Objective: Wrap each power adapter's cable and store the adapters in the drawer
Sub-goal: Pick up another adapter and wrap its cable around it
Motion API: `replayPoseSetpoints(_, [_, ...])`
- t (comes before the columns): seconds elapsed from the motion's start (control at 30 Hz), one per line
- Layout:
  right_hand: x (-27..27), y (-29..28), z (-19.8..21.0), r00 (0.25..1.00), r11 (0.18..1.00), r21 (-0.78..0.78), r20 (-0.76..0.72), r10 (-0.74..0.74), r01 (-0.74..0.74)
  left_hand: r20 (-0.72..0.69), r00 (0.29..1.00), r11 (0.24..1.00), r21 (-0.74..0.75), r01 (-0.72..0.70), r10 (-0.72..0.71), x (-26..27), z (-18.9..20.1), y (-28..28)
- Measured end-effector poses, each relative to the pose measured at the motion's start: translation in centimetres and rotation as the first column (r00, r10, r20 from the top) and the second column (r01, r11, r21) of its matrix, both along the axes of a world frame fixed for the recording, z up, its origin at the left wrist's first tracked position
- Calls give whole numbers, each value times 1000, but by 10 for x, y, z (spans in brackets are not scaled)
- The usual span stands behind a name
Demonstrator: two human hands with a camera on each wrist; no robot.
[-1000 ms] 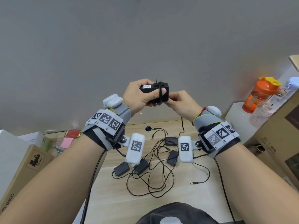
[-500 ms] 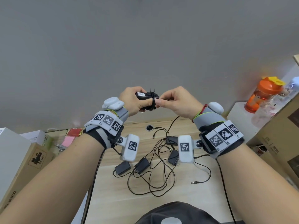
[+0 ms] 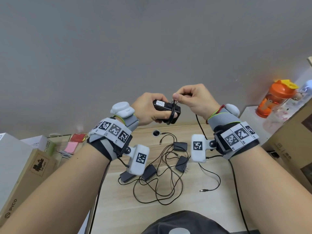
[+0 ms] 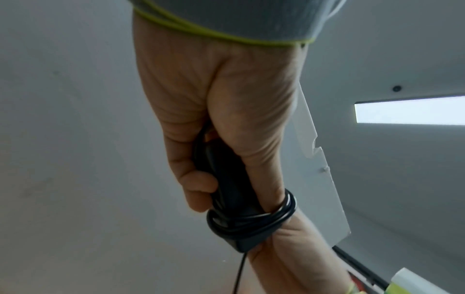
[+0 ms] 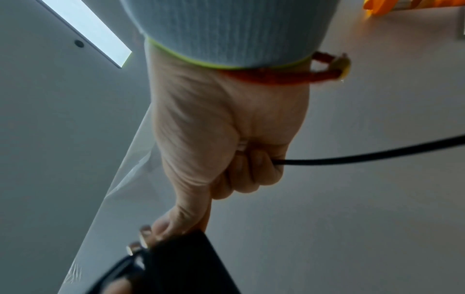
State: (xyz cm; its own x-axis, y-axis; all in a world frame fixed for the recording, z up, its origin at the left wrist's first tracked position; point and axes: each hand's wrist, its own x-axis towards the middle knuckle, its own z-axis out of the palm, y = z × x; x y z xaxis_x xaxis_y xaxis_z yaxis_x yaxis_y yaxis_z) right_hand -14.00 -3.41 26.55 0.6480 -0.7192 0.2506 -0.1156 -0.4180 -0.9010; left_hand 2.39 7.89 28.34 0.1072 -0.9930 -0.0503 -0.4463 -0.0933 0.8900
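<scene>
My left hand (image 3: 150, 111) grips a black power adapter (image 3: 166, 110) held up above the desk, label side toward me. A few turns of its black cable (image 3: 172, 115) lie round the adapter's right end. My right hand (image 3: 179, 98) pinches the cable just above the adapter's prongs, and the free length (image 3: 199, 123) hangs down to the desk. In the left wrist view the coils (image 4: 251, 220) cross the adapter (image 4: 226, 179) and my thumb. The right wrist view has the cable (image 5: 352, 158) leaving my curled fingers. Several more adapters (image 3: 180, 146) lie on the desk (image 3: 211, 208) in a cable tangle (image 3: 160, 188). No drawer is in view.
An orange bottle (image 3: 276, 98) stands on a white box at the right, next to cardboard boxes (image 3: 290, 141). More boxes (image 3: 25, 174) stand at the left, with a red packet (image 3: 78, 137) behind them. A cable hole (image 3: 156, 133) sits at the desk's back edge.
My right hand has carried the cable from beside the adapter up over its top, laying it round the body. The left hand has turned the adapter a little.
</scene>
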Motion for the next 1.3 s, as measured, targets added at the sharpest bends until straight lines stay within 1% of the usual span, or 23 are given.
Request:
replayPoseSetpoints(0.07, [0,0,-5,1000,1000,12,7,-16,16,-73,997,999,-31,-13,11,-4,3,1])
replayPoseSetpoints(0.2, [3,8,-11,999,998,51,-12,-39,39,-206,976,991,-101,-90,68,-9,7,0])
replayPoseSetpoints(0.37, [6,23,-12,991,998,63,-130,19,-10,-318,931,958,-160,-238,178,-7,11,-5])
replayPoseSetpoints(0.43, [7,29,-11,975,998,32,-213,56,-51,-334,913,939,-165,-302,235,-3,11,-8])
replayPoseSetpoints(0.5, [9,33,-14,962,998,3,-268,60,-61,-328,899,922,-154,-354,290,1,9,-11])
replayPoseSetpoints(0.57, [13,33,-18,960,997,-30,-274,62,-73,-305,892,910,-141,-389,334,7,6,-13])
replayPoseSetpoints(0.63, [14,34,-18,959,994,-39,-271,87,-101,-246,894,900,-136,-414,374,13,1,-14])
replayPoseSetpoints(0.77, [14,34,-8,959,988,-86,-265,100,-127,-29,903,897,-110,-429,428,26,-11,-13])
replayPoseSetpoints(0.87, [12,33,1,955,984,-114,-277,103,-139,139,902,912,-105,-397,409,25,-14,-10])
replayPoseSetpoints(0.93, [11,31,6,958,981,-148,-276,83,-128,234,899,929,-93,-359,371,22,-13,-8])
replayPoseSetpoints(1.03, [8,20,6,976,983,-169,-214,30,-67,348,892,957,-61,-285,288,18,-10,-5])
replayPoseSetpoints(1.13, [5,9,6,988,989,-143,-155,0,-22,362,911,977,-7,-212,200,14,-6,-3])
replayPoseSetpoints(1.3, [3,4,4,997,997,-58,-55,46,-49,324,944,996,46,-77,58,4,-3,0])
